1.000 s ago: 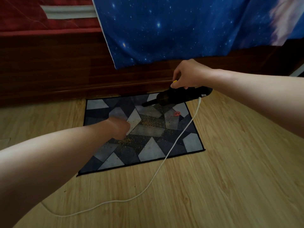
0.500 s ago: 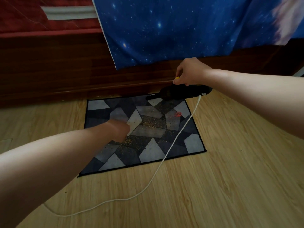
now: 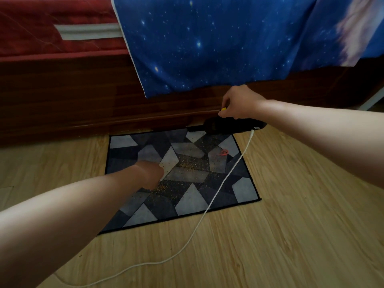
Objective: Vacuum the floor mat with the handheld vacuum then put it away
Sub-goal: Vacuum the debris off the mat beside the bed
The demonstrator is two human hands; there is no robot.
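A grey and dark blue geometric floor mat (image 3: 243, 190) lies on the wood floor against a bed base. Yellow crumbs (image 3: 188, 166) are scattered over its middle, and a small red scrap (image 3: 224, 152) lies near its right side. My right hand (image 3: 239, 102) grips the top of a black handheld vacuum (image 3: 226, 124), whose nozzle points left over the mat's far edge. Its white cord (image 3: 220, 188) trails across the mat onto the floor. My left hand (image 3: 150, 173) rests as a fist on the mat's left-centre, holding nothing visible.
A dark wooden bed frame (image 3: 72, 104) runs along the back, with a red mattress (image 3: 52, 28) and a blue starry sheet (image 3: 207, 42) hanging over it. Light wood floor (image 3: 291, 235) surrounds the mat.
My right hand has carried the vacuum from over the mat's upper middle back toward the far edge by the bed frame. My left fist has stayed in place.
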